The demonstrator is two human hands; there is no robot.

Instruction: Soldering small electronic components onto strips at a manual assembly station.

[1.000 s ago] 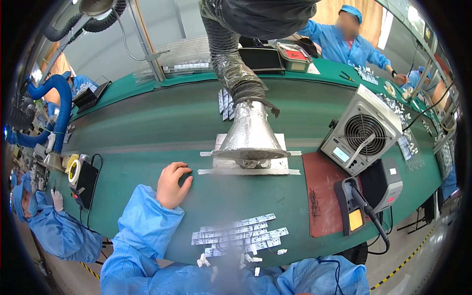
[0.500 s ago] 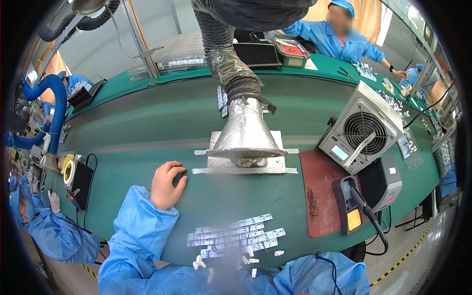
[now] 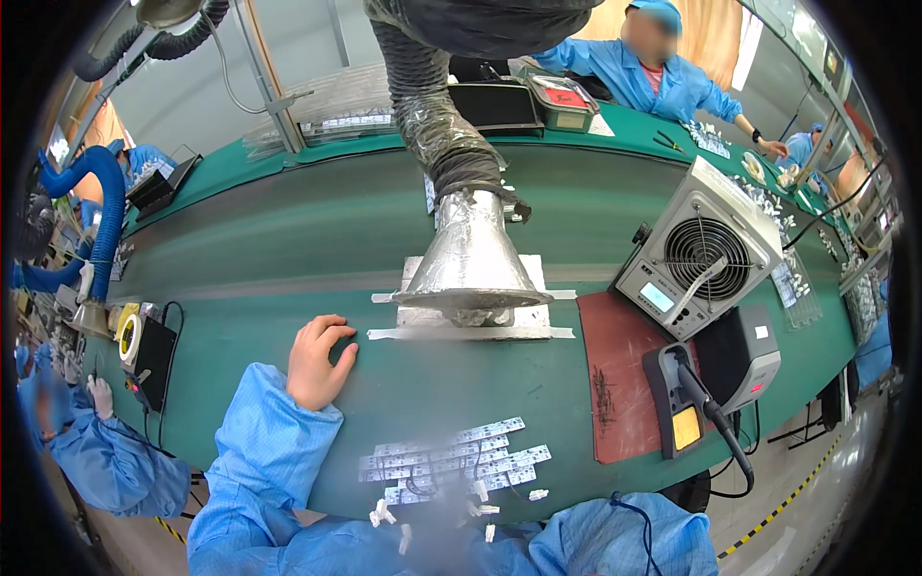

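My left hand [image 3: 320,363] rests on the green table mat, its fingers loosely bent and the thumb apart from them. Nothing is held in it. Close to its lower right lie several narrow white circuit board strips [image 3: 520,459] side by side, with thin wires and small white connectors [image 3: 382,513] toward my body. A blurred patch covers part of the strips. Of my right arm only the blue sleeve [image 3: 624,534] shows at the lower edge, and my right hand is out of sight.
A metal fume hood [image 3: 473,252] hangs over a taped white plate in the middle. On the right stand a fan unit [image 3: 709,257], a soldering iron [image 3: 706,396] in its holder and a dark soldering station [image 3: 747,357]. Co-workers in blue sit across and at left.
The whole picture has shifted slightly to the left. My left hand keeps its pose on the mat, and the strips lie as before.
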